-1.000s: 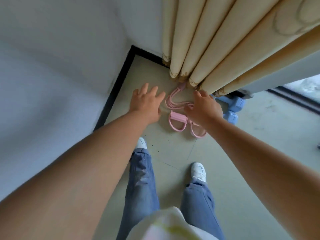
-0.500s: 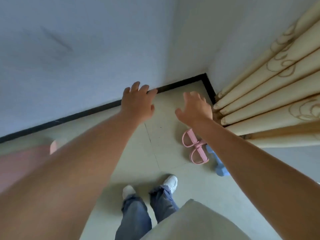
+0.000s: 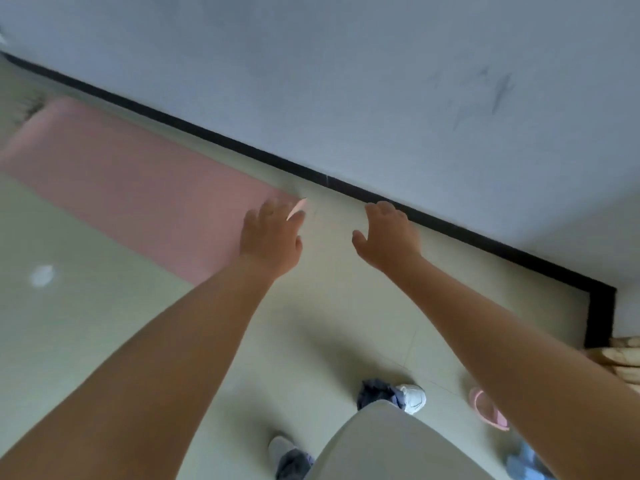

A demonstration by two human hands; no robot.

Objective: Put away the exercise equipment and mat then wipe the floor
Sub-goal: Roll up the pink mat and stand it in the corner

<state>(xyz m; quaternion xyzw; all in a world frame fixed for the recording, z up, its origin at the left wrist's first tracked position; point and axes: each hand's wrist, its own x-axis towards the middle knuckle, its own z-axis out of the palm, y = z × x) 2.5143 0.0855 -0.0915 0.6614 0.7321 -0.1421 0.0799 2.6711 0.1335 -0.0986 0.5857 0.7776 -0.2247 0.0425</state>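
Swung leftward since half a second ago: curtain [image 3: 623, 358] now only a sliver at the right edge, pink mat [image 3: 138, 188] now filling the left where only a blurred pink patch showed before. Pink pedal puller [image 3: 488, 412] and blue dumbbell [image 3: 526, 460] pushed down to the lower right, partly hidden behind the right forearm – well apart from both hands. Left hand [image 3: 272, 239] over the mat's near corner, fingers spread and straight, holding nothing; contact with the mat not clear through the blur. Right hand [image 3: 389, 237] beside it over bare floor [image 3: 346, 306], near the black baseboard [image 3: 450, 226] – fingers loosely extended, thumb out, empty. Mat flat along the wall [image 3: 346, 81].
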